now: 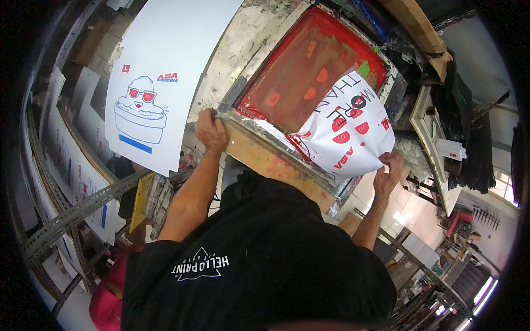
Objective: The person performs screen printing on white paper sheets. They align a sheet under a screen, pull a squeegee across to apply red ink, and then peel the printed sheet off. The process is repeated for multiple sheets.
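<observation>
A screen printing frame [234, 117] with red ink round its mesh lies tilted across the table in front of me. My left hand [212, 131] is closed at its near left corner, with the fingertips partly hidden. My right hand [390, 169] pinches the near right edge of a white printed sheet [381, 144]. That sheet, with red shapes and black lettering, is curled and bulging over the right part of the screen. Left of the frame, near my left hand, lies a large white poster [157, 41] with a blue tub drawing and red sunglasses.
Along the left stands a metal rack [83, 207] holding more printed sheets. A wooden board [265, 160] runs along the frame's near side. At the right are a white-edged panel [428, 138] and dark hanging cloth [477, 143]. A cardboard piece [417, 22] lies at the far right.
</observation>
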The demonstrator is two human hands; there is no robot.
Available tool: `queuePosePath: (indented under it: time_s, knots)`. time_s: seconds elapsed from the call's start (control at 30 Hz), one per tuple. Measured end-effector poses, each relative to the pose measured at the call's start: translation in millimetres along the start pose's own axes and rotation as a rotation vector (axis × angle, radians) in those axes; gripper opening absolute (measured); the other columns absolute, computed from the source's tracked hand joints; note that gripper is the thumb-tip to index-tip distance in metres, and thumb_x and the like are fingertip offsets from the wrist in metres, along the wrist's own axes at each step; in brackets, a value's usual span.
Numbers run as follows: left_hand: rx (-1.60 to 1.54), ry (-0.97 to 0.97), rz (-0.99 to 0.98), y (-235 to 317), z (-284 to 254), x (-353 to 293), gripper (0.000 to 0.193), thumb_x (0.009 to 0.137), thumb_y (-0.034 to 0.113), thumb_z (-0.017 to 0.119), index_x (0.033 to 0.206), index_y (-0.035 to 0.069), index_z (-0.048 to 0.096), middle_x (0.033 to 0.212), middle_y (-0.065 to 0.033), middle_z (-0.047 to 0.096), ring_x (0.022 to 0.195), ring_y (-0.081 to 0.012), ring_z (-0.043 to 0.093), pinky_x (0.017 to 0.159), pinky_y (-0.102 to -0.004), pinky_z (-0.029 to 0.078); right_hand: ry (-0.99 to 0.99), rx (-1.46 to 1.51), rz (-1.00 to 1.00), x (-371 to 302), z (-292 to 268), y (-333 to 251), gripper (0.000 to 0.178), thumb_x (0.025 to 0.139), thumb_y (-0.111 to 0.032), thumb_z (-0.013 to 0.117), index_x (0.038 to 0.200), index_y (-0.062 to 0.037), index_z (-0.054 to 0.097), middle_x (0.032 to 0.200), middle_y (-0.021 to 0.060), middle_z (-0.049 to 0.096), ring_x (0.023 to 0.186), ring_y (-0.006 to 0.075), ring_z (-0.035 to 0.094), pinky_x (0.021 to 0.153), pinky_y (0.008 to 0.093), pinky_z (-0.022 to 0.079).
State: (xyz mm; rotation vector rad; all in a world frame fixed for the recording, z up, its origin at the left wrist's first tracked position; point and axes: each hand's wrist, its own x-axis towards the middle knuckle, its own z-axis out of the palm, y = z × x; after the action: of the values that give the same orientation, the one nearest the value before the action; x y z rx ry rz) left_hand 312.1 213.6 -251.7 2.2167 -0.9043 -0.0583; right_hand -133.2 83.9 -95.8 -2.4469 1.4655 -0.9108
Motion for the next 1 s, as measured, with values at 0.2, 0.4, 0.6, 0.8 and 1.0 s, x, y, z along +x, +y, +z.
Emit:
queuePosePath:
  time_s: [0.2,0.4,0.6,0.8,1.0]
  knots:
    - [-0.047,0.030,0.011,12,-3,1,0.023,0.076,0.011,0.049,0.096,0.004,0.059,0.090,-0.0162,0.062,0.083,-0.0366,0.060,0.077,-0.0454,0.046,-0.244,0.009,0.037,20,-18,-6,0.021,0.063,0.011,0.053,0.081,0.0008,0.057,0.089,0.0109,0.060,0.096,0.0269,0.054,0.089,0.0365,0.043]
    - [-0.026,0.043,0.040,7,-4,-1,0.024,0.076,0.011,0.049,0.097,0.004,0.059,0.090,-0.0159,0.062,0.084,-0.0364,0.060,0.077,-0.0447,0.046,-0.512,-0.159,0.110,33,-36,-12,0.025,0.065,0.005,0.058,0.089,-0.0012,0.061,0.103,0.0121,0.062,0.104,0.0282,0.054,0.093,0.0369,0.042]
    - [0.030,0.010,-0.009,2,4,1,0.024,0.075,0.011,0.050,0.096,0.006,0.060,0.091,-0.0151,0.063,0.085,-0.0352,0.061,0.077,-0.0443,0.047,-0.381,0.003,-0.093,73,9,-74,0.053,0.065,-0.017,0.079,0.114,-0.0109,0.063,0.124,0.0079,0.059,0.118,0.0331,0.048,0.104,0.0438,0.032]
    - [-0.020,0.013,-0.034,-1,1,0,0.023,0.075,0.012,0.052,0.096,0.007,0.061,0.090,-0.0141,0.065,0.084,-0.0342,0.063,0.077,-0.0436,0.048,-0.872,0.053,-0.381,100,105,-108,0.058,0.062,-0.024,0.082,0.116,-0.0141,0.063,0.124,0.0057,0.058,0.128,0.0301,0.040,0.108,0.0518,0.025]
    - [-0.077,0.035,-0.049,-3,3,-1,0.024,0.075,0.011,0.052,0.097,0.007,0.061,0.088,-0.0135,0.065,0.081,-0.0337,0.063,0.075,-0.0432,0.049,-1.040,0.057,-0.447,106,130,-91,0.023,0.075,-0.012,0.072,0.095,-0.0055,0.064,0.101,0.0092,0.063,0.109,0.0272,0.053,0.104,0.0505,0.028]
